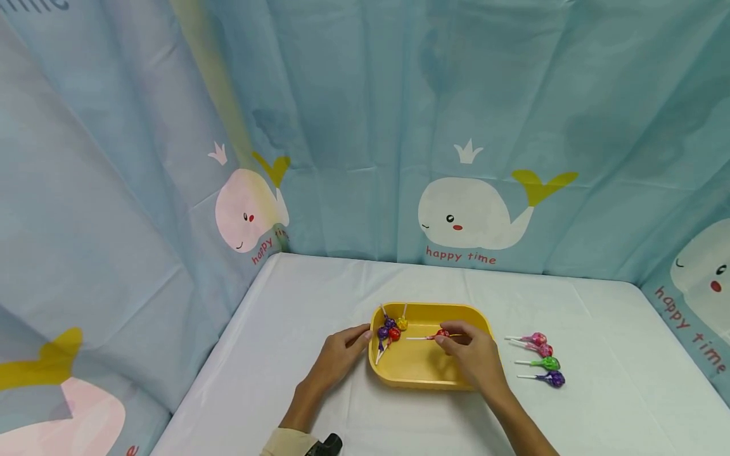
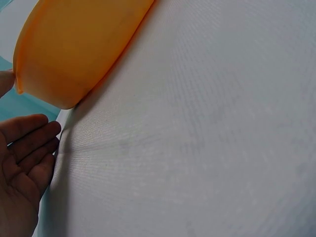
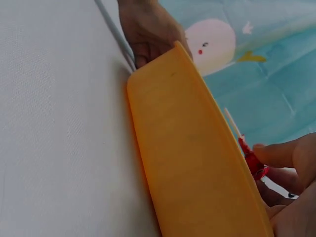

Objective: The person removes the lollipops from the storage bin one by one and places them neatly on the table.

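Note:
A yellow tray [image 1: 422, 367] stands on the white table. My right hand [image 1: 476, 358] pinches a red lollipop [image 1: 441, 333] by its wrapped head over the tray, its white stick pointing left. In the right wrist view, the thumb and fingers hold that lollipop [image 3: 254, 165] beside the tray rim. My left hand [image 1: 338, 358] is at the tray's left end. Its thumb touches the rim in the left wrist view, while the other fingers [image 2: 37, 133] extend loosely below. Inside the tray's left end lie several lollipops, including a yellow one [image 1: 402, 323], a red one [image 1: 395, 334] and purple ones [image 1: 383, 332].
Right of the tray, several lollipops lie in a column on the table: two pink ones [image 1: 538, 339], a green one [image 1: 550, 363] and a purple one [image 1: 554, 379]. A blue curtain [image 1: 365, 126] with printed whales hangs behind and beside the white tabletop [image 1: 319, 297].

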A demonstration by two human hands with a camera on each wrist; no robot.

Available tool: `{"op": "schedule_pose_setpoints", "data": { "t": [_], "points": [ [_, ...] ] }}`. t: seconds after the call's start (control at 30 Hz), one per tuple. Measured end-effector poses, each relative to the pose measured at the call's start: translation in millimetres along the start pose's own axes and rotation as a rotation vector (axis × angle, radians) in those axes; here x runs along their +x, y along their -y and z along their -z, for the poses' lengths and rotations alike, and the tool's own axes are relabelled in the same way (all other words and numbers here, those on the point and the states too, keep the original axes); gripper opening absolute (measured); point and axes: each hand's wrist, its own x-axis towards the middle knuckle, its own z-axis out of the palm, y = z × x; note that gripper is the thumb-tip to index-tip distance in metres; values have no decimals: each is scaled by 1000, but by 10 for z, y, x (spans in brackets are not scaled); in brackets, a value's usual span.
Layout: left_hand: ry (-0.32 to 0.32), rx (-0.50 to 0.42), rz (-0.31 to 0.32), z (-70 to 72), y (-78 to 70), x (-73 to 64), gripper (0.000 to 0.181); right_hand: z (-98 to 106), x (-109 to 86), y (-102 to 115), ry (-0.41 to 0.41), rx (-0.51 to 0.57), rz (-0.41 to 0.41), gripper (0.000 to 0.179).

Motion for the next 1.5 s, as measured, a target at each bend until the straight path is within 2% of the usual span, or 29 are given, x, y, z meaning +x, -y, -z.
{"op": "schedule_pose_setpoints", "data": {
  "t": [0.4,0.97,1.5],
  "points": [
    [-8,-3,10,-6,5,0,57,212,-66,-40,-39,3,-48,32],
    [-7,-13,8,1,-6,-7,60,450,-181,-75,-93,11,-105,48],
    [-8,-5,14,-4,-3,1,60,664,-196,-205,-158,-16,-84,42]
  ]
}}
